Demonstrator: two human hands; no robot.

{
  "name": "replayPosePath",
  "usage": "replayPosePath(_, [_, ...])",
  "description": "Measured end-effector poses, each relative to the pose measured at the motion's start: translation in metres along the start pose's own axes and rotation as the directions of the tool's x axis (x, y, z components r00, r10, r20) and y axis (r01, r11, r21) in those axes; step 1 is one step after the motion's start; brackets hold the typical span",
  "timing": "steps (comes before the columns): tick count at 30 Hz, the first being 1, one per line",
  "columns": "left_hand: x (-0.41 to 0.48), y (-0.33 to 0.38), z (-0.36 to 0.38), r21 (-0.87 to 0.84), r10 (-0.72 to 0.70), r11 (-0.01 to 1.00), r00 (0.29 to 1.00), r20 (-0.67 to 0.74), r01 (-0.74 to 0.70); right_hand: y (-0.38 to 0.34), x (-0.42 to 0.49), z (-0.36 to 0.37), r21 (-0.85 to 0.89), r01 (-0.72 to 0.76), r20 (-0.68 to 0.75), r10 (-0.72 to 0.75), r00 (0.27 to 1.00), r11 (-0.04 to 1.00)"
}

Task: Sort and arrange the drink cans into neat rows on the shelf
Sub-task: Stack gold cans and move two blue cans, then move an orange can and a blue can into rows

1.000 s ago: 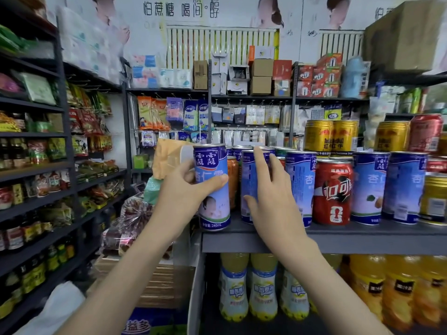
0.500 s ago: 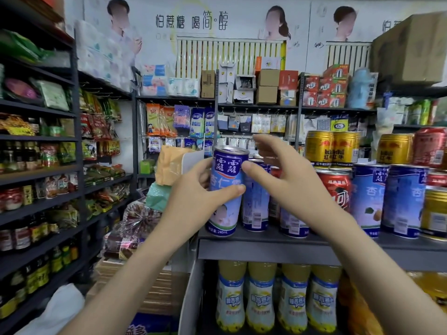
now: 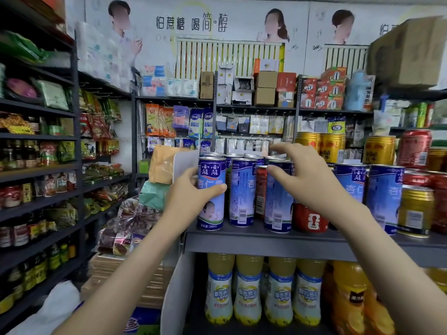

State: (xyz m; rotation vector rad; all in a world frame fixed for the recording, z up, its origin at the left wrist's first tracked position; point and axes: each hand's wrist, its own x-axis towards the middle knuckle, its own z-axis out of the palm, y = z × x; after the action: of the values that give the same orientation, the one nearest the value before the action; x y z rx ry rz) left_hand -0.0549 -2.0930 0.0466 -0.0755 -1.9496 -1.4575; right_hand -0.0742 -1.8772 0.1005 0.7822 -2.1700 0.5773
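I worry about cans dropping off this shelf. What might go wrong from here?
The blue can that the left hand grips sits at the shelf's left end, near the front edge; a slip might send it off. The right hand hovers open over closely packed cans, with a red can below its wrist; a careless reach might topple several.

Left hand (image 3: 191,198) is gripping a tall blue-and-white drink can (image 3: 211,189), which is standing upright at the left end of the grey metal shelf (image 3: 254,245). Right hand (image 3: 308,182) is hovering, fingers spread, over two more blue-and-white cans (image 3: 242,192) next along the shelf; thumb contact unclear. A red cola can (image 3: 310,220) is sitting further right on the shelf, partly hidden by that hand.
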Motion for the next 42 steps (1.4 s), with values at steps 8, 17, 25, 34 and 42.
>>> replayPosePath(8, [0.004,0.003,0.009,0.156,0.017,0.988,1.0,0.022,-0.021,0.004,0.0,0.004,-0.013,0.015,0.066,-0.014,0.998,1.0])
replayPosePath(17, [0.011,0.018,-0.013,0.371,0.105,0.921,0.993,0.051,-0.117,0.01,0.02,-0.016,0.065,0.039,0.183,-0.051,0.982,0.997])
replayPosePath(25, [0.068,0.038,-0.061,0.327,0.069,0.923,0.923,0.378,-0.203,0.01,0.075,-0.04,0.204,-0.094,0.422,-0.001,0.906,0.974])
replayPosePath(34, [0.119,0.017,-0.064,0.438,-0.096,0.839,0.706,0.702,-0.322,0.003,0.123,-0.004,0.248,-0.121,0.618,-0.061,0.783,0.961])
replayPosePath(42, [0.126,-0.015,-0.044,0.256,0.009,0.92,0.67,0.742,-0.296,0.001,0.144,0.022,0.276,-0.208,0.639,-0.018,0.769,0.939])
